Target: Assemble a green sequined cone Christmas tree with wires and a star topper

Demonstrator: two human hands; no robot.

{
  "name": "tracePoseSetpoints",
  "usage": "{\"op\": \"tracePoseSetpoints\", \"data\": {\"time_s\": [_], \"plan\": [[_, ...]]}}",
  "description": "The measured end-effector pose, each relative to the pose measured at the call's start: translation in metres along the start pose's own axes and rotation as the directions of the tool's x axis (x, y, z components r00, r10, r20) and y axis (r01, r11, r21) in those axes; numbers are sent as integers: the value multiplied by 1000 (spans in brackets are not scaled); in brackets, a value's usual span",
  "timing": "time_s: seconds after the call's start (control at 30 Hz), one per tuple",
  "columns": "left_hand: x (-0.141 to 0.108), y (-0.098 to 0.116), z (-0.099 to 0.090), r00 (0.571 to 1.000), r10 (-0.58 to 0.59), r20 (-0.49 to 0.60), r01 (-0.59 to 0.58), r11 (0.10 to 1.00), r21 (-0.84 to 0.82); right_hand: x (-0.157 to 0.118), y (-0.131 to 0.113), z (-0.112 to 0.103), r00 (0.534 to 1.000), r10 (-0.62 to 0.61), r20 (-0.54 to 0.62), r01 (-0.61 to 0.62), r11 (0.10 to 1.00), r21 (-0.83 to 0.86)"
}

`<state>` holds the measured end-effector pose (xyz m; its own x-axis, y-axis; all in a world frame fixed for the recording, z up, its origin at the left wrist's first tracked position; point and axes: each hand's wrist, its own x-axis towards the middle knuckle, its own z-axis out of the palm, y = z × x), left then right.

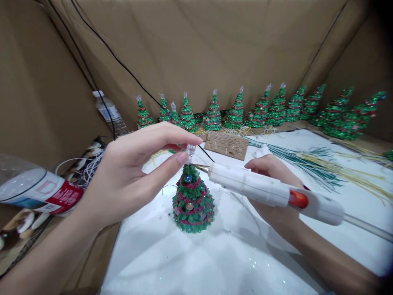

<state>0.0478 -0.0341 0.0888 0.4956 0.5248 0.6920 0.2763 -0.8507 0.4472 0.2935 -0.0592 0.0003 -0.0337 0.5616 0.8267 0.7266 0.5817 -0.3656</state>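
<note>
A small green Christmas tree (193, 205) with red garlands and tiny ornaments stands upright on the white board. My left hand (138, 172) pinches a clear star topper (190, 153) between thumb and fingers at the tree's tip. From the right, my right hand (273, 196) grips a white hot glue gun (248, 182) with an orange-red part on its body. The gun's metal nozzle (201, 167) points left and meets the tree just under the star; whether glue is coming out I cannot tell. A glue stick (368, 226) sticks out of its rear end.
Several finished-looking trees (212, 112) line the back. Behind the gun lie a brown cardboard piece (226, 145) and green and yellow strands (310, 164). Plastic bottles (46, 188) and tangled white wire (92, 170) are at left. A black cord (129, 71) hangs across the cardboard wall.
</note>
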Motion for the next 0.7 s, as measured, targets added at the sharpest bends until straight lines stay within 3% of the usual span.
{"op": "tracePoseSetpoints", "data": {"time_s": [0.27,0.43,0.7], "plan": [[0,1,0,1000,-8,3,8,1000,6,-2,2,0,999,34,-12,-35,999,-21],[-1,5,-3,996,-85,6,85,996,31,1,-1,0,998,35,54,-32,998,-52],[-1,6,-1,995,-104,-6,104,994,44,-1,2,0,998,55,7,-55,998,10]]}}
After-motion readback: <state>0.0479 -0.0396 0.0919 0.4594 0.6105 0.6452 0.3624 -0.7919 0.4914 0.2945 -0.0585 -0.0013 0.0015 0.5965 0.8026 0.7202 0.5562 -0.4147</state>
